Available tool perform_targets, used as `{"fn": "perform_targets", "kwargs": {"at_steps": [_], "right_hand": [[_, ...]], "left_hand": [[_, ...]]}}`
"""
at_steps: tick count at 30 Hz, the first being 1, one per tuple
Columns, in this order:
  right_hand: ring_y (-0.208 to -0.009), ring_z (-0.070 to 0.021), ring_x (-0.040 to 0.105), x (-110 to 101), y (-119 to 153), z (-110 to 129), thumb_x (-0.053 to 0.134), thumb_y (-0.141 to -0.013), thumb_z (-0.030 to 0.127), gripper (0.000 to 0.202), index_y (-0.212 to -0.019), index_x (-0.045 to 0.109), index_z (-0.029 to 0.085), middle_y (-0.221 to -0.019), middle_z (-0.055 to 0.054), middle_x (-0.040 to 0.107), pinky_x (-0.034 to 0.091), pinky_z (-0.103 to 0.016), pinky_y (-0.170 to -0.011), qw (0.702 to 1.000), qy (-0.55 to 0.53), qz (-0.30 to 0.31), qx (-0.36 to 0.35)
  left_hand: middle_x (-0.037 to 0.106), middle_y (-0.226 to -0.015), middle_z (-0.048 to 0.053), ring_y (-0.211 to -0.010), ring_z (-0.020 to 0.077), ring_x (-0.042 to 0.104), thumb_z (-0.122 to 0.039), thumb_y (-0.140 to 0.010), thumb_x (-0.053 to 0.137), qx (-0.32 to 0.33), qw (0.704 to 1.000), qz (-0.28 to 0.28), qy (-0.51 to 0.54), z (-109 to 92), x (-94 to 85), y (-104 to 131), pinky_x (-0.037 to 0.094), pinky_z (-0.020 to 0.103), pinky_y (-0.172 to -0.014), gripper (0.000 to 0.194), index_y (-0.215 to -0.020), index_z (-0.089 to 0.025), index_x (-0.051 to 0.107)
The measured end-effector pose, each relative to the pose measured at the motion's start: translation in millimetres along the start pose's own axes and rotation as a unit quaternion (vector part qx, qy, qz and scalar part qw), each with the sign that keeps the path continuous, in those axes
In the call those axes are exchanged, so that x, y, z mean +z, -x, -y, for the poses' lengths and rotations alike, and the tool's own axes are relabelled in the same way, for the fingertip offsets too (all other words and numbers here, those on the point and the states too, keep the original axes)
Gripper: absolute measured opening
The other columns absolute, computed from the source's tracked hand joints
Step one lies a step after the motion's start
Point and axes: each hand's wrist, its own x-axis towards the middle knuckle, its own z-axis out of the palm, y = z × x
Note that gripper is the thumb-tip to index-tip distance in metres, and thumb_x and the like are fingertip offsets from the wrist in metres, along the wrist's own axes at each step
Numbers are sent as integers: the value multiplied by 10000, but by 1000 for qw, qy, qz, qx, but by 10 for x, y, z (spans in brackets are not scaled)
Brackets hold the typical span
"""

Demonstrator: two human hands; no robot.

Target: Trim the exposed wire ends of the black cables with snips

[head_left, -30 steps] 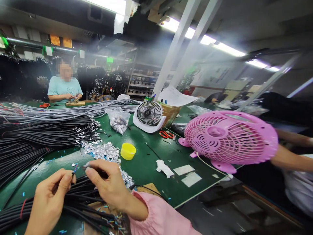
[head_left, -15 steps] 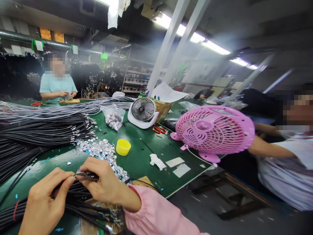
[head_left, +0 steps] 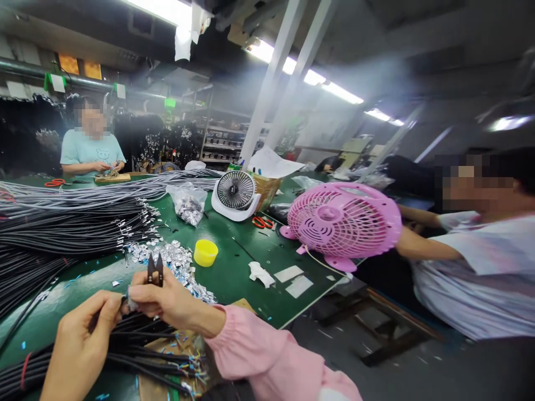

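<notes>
My left hand (head_left: 83, 334) is closed in a pinch on the end of a black cable, mostly hidden by the fingers. Right beside it, my right hand (head_left: 171, 301) grips small black thread snips (head_left: 155, 271), whose blades point upward. Its thumb and fingertips also pinch at the cable's tip, where a greyish bit (head_left: 130, 303) shows; I cannot make out exactly what that is. Below both hands lies a bundle of black cables (head_left: 142, 362) with stripped, coloured wire ends. A heap of silver foil scraps (head_left: 178, 259) lies just beyond my right hand.
A yellow plastic ring (head_left: 205, 254), red-handled scissors (head_left: 262, 222), a white fan (head_left: 235, 192) and a pink fan (head_left: 343, 220) stand or lie on the green table (head_left: 234, 278). Long cable bundles (head_left: 62, 225) fill the left. One person sits across, another at right.
The snips have swung from lying across at the cable tip to pointing upward in my right hand. My right fingertips now pinch the cable tip. The whole view has shifted slightly.
</notes>
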Motion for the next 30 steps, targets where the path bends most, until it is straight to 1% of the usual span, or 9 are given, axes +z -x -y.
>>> {"fn": "perform_targets", "kwargs": {"at_steps": [2,5,7,10,13,16,21,25,30], "right_hand": [[-463,-101,373,1,-37,33,495,-990,421,352,-705,513,217,-551,58,419,353,-230,-474,1000,7,-21,21],[-529,-107,388,-11,-48,74,606,-824,242,217,-640,496,214,-600,40,435,320,-237,-502,984,155,-64,-65],[-544,-110,401,-7,-33,75,616,-757,182,195,-613,487,213,-607,35,448,315,-241,-508,969,213,-63,-107],[-491,-102,410,38,-8,46,605,-848,255,275,-611,469,219,-548,51,439,345,-217,-469,994,83,-73,21],[-424,-93,356,83,8,27,606,-893,379,341,-618,477,223,-487,78,379,327,-209,-421,983,-56,-81,156],[-445,-92,348,40,15,59,669,-836,377,374,-562,467,221,-483,71,394,325,-221,-445,984,-29,-127,122],[-519,-110,372,-146,8,162,603,-872,397,431,-535,394,230,-523,48,390,348,-245,-511,950,58,-305,32],[-525,-104,360,-137,6,175,593,-889,442,442,-541,450,209,-526,55,370,290,-243,-502,972,71,-221,21],[-619,-123,507,-84,0,184,614,-959,499,453,-633,607,184,-629,17,555,437,-245,-603,990,84,-111,-18]], "left_hand": [[636,-503,1,-467,163,593,-814,-665,670,-49,998,19,42,-21,2,-27,470,219,-421,615,-503,-226,584],[675,-535,24,-506,203,643,-855,-457,766,-134,988,34,72,-16,-1,-51,528,254,-453,661,-576,-210,687],[689,-561,31,-523,206,643,-800,-487,801,-159,983,50,82,16,-12,-48,515,250,-436,619,-636,-203,739],[680,-562,28,-517,186,609,-691,-523,853,-129,983,68,109,33,-17,-24,467,226,-403,511,-619,-201,745],[660,-557,13,-520,154,575,-658,-518,878,-110,983,22,147,-26,27,25,436,201,-416,491,-573,-205,696],[623,-546,-16,-508,129,541,-620,-583,871,-116,982,-12,146,-60,85,69,408,182,-416,455,-590,-212,669],[631,-543,-27,-477,122,560,-728,-579,828,-62,993,-32,96,62,69,60,404,180,-400,522,-581,-224,691],[623,-518,-37,-428,117,523,-742,-634,803,-93,990,-42,101,83,17,73,344,185,-352,517,-678,-231,731],[672,-543,-8,-442,148,561,-742,-610,800,-90,992,3,84,114,-10,55,392,210,-357,521,-654,-227,732]]}}
